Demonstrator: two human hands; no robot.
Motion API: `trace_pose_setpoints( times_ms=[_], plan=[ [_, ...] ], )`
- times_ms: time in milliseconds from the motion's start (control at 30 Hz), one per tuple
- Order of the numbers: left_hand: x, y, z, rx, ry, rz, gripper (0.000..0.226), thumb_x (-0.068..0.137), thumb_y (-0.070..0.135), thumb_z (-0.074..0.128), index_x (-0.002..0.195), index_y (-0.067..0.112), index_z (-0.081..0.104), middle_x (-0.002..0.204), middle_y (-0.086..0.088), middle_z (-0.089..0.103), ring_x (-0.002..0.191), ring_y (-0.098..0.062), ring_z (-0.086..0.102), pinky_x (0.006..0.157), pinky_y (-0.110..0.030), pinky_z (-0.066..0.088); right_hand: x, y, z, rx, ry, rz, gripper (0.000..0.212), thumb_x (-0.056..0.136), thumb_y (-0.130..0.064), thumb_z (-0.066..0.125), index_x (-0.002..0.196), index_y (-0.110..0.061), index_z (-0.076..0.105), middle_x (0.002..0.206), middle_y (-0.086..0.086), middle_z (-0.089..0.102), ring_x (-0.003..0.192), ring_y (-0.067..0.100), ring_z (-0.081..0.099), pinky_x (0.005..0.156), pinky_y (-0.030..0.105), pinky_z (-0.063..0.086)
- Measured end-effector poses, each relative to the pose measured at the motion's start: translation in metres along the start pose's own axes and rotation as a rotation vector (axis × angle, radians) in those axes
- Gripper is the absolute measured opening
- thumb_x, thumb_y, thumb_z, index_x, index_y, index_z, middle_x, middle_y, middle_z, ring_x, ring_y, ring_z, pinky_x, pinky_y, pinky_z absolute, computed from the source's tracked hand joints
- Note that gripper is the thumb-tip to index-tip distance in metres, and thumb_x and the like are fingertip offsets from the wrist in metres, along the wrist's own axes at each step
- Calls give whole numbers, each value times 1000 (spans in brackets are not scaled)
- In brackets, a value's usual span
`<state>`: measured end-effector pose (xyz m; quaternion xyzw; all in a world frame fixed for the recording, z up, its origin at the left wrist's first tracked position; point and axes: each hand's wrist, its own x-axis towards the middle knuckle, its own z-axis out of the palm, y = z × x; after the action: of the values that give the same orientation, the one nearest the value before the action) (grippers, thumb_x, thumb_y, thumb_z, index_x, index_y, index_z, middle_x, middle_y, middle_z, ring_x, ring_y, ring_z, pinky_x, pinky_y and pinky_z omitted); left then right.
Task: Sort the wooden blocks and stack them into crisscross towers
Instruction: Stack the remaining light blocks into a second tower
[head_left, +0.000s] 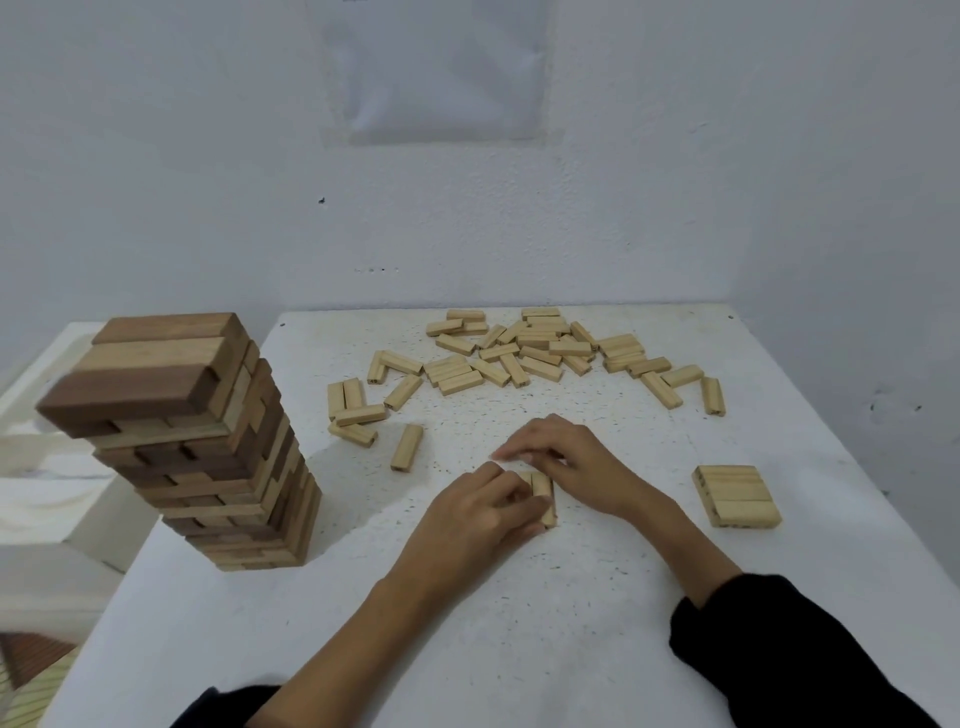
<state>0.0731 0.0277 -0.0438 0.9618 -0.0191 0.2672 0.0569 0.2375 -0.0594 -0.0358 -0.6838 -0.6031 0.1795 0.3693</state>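
White table (597, 597) | small blocks (543, 493) in the middle, being lined up | left hand (475, 517) pinching them | right hand (569, 460) touching, grip too blurry to tell | next maybe: more from far pile (530, 348), laid crosswise

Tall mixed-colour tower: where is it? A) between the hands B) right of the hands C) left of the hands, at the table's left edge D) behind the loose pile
C: the tower stands at the table's left edge, left of the left hand and the right hand, which meet on a few pale blocks; the loose pile lies farther back.
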Motion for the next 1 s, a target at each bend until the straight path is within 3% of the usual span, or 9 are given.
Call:
trace_pose_setpoints(
  times_ms=[167, 333, 567, 667, 833, 900, 933, 1000],
  plan=[
    [-3, 0, 1, 16, 36, 55, 23, 91, 26, 54, 98, 16, 73, 89, 2, 65, 84, -13, 53, 58, -26, 48, 8, -5, -7, -1, -124, -12, 43, 90, 11, 44, 102, -19, 72, 103, 3, 58, 100, 17, 54, 89, 37, 46],
    [-4, -6, -2, 3, -10, 142, 20, 91, 21, 55, 97, 15, 73, 95, 2, 68, 82, -14, 56, 62, -24, 47, -9, -2, -7, -81, -59, 23, 41, 90, 9, 46, 107, -20, 71, 93, 0, 57, 90, 14, 53, 79, 28, 45],
    [-7, -22, -5, -182, -89, 166, 23, 92, 22, 55, 102, 13, 74, 104, 1, 71, 98, -17, 64, 76, -25, 54, -44, -10, 8, -157, 152, 143, 32, 94, -1, 48, 117, -16, 65, 90, -4, 53, 87, 12, 49, 70, 9, 34],
    [-6, -25, -6, -248, -87, 174, 20, 91, 19, 58, 98, 10, 75, 102, 0, 72, 99, -17, 64, 79, -27, 54, -54, -16, 23, -232, 267, 187, 31, 94, -2, 48, 119, -13, 64, 91, -4, 50, 85, 11, 44, 67, 8, 30],
    [-10, -25, -8, -299, -41, 106, 17, 91, 16, 61, 101, 12, 73, 113, -1, 69, 108, -15, 61, 83, -27, 53, -57, -20, 26, -251, 310, 234, 31, 93, -4, 51, 120, -11, 62, 93, -1, 54, 87, 12, 46, 70, 9, 32],
    [-12, -19, -13, -292, 20, 7, 18, 92, 14, 61, 106, 15, 71, 118, 0, 66, 112, -12, 59, 85, -25, 52, -61, -24, 24, -252, 375, 248, 34, 94, -18, 48, 126, -11, 58, 100, 0, 54, 96, 13, 45, 80, 16, 39],
    [-14, -15, -17, -288, 44, -71, 22, 94, 17, 56, 111, 17, 69, 121, 3, 63, 114, -9, 57, 88, -24, 50, -65, -27, 23, -267, 389, 267, 43, 95, -33, 41, 130, -14, 54, 107, 0, 53, 101, 11, 41, 85, 23, 41],
    [-19, -5, -26, -310, 40, -300, 36, 98, 34, 40, 128, 25, 58, 133, 14, 52, 124, 2, 44, 99, -22, 41, -76, -35, 20, -299, 324, 342, 78, 84, -69, 16, 141, -21, 39, 126, -5, 43, 114, 5, 26, 96, 27, 31]
  ],
)
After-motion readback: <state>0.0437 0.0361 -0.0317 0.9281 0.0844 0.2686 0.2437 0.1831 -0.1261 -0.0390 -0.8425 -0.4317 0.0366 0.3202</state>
